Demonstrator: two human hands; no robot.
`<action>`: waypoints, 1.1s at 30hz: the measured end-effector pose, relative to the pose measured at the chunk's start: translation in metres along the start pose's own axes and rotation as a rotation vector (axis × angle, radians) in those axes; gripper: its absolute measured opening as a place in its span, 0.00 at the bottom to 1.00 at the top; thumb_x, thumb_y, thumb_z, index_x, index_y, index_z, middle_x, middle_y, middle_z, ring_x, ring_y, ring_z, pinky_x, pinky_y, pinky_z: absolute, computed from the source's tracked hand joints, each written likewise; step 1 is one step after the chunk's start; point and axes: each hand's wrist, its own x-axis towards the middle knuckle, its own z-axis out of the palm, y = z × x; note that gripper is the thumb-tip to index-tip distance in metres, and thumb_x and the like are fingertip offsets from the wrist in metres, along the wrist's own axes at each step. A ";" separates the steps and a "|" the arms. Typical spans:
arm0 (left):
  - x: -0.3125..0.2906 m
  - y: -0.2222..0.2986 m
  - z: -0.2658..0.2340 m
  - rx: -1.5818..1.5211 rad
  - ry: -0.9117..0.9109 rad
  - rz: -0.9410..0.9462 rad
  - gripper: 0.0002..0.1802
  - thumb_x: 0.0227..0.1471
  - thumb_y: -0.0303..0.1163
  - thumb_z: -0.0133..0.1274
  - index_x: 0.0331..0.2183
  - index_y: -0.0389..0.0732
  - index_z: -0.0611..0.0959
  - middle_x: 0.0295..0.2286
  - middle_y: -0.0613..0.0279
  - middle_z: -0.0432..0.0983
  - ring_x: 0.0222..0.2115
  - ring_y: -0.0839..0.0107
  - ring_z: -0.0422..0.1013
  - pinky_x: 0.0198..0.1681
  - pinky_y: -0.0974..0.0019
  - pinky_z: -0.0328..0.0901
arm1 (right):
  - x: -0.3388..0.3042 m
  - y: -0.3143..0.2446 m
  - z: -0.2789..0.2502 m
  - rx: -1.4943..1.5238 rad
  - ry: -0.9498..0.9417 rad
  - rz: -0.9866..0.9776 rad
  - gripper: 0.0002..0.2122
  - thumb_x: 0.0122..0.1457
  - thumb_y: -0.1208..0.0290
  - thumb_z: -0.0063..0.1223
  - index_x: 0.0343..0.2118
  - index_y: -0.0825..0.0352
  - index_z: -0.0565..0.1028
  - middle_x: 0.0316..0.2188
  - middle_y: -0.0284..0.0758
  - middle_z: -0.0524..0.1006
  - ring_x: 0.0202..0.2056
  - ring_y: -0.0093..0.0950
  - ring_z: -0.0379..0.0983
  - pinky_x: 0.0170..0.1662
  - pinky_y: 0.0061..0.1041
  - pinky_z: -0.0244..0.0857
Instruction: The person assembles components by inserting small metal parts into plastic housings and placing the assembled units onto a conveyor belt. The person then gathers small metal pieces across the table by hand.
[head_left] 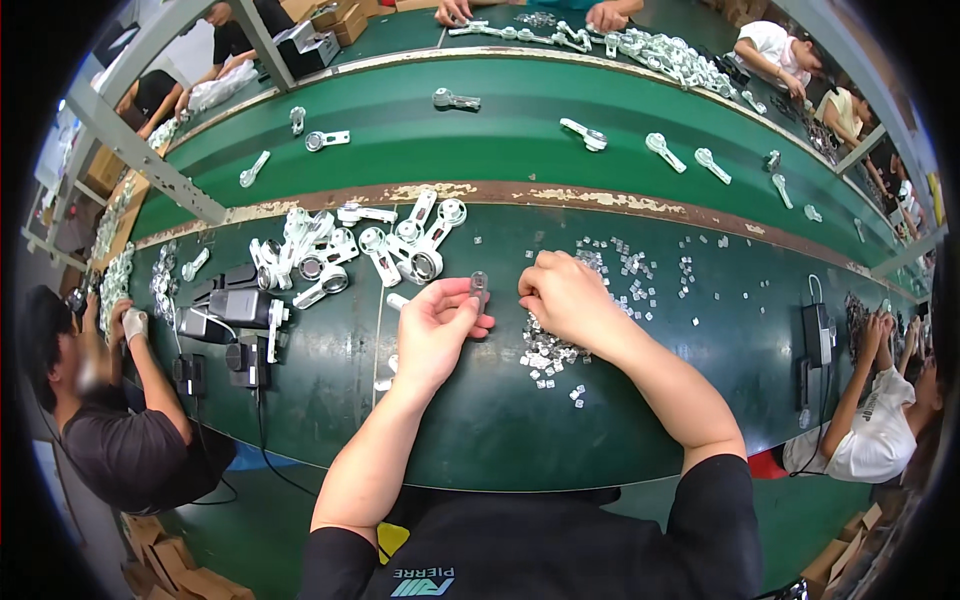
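Observation:
My left hand (440, 328) grips a small, long, grey see-through plastic piece (479, 290), held upright between thumb and fingers above the green bench. To its right, my right hand (568, 295) is closed with its fingertips pinched together; whatever they hold, if anything, is hidden. Right beside and below that hand lies a pile of tiny clear square pieces (545, 355), with more squares (632, 268) scattered beyond it. White long-handled devices with round heads (410, 240) are heaped past my left hand. Partly behind my left wrist are more pale parts (397, 301).
A green conveyor belt (380, 100) carrying spaced-out white devices runs beyond the bench's worn ledge (560, 195). Black power adapters with cables (235, 310) stand at left, another black box (816, 335) at right. Co-workers sit on both sides and across. Grey metal posts (150, 150) rise at left.

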 end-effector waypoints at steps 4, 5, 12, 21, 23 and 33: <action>-0.003 0.002 -0.005 -0.022 -0.042 0.024 0.13 0.56 0.21 0.52 0.44 0.30 0.76 0.35 0.52 0.79 0.28 0.70 0.77 0.31 0.71 0.72 | 0.000 -0.018 -0.022 0.627 -0.025 0.187 0.06 0.52 0.77 0.62 0.34 0.69 0.79 0.28 0.33 0.79 0.29 0.18 0.75 0.33 0.18 0.69; -0.005 0.002 -0.006 -0.009 -0.052 0.019 0.14 0.55 0.21 0.52 0.45 0.29 0.76 0.34 0.51 0.79 0.28 0.71 0.77 0.31 0.72 0.72 | -0.001 -0.022 -0.019 0.747 -0.034 0.194 0.05 0.53 0.77 0.60 0.33 0.70 0.79 0.29 0.34 0.80 0.30 0.19 0.76 0.34 0.19 0.70; -0.013 0.008 0.001 -0.085 -0.104 0.064 0.15 0.55 0.21 0.52 0.45 0.28 0.76 0.34 0.52 0.79 0.29 0.70 0.77 0.32 0.71 0.73 | 0.000 -0.032 -0.001 0.873 0.130 0.131 0.05 0.55 0.79 0.58 0.35 0.69 0.80 0.31 0.34 0.79 0.31 0.20 0.75 0.34 0.19 0.69; -0.018 0.008 -0.003 -0.068 -0.146 0.102 0.15 0.55 0.20 0.54 0.45 0.28 0.76 0.34 0.52 0.79 0.31 0.68 0.78 0.35 0.69 0.73 | 0.004 -0.032 0.001 1.349 -0.050 0.295 0.16 0.50 0.82 0.63 0.40 0.66 0.69 0.31 0.31 0.74 0.33 0.17 0.73 0.36 0.15 0.69; -0.017 0.008 -0.005 -0.120 -0.167 0.092 0.10 0.55 0.21 0.54 0.41 0.30 0.77 0.31 0.52 0.79 0.28 0.68 0.77 0.32 0.69 0.73 | 0.010 -0.024 -0.005 1.523 -0.220 0.337 0.15 0.50 0.81 0.63 0.39 0.67 0.70 0.29 0.32 0.76 0.29 0.17 0.73 0.31 0.15 0.68; -0.003 -0.001 -0.014 -0.128 -0.090 -0.004 0.05 0.55 0.24 0.54 0.35 0.35 0.76 0.27 0.57 0.78 0.23 0.72 0.74 0.27 0.72 0.69 | 0.071 0.241 -0.109 -0.455 0.754 0.600 0.18 0.50 0.78 0.55 0.46 0.68 0.71 0.35 0.47 0.78 0.39 0.46 0.74 0.44 0.43 0.68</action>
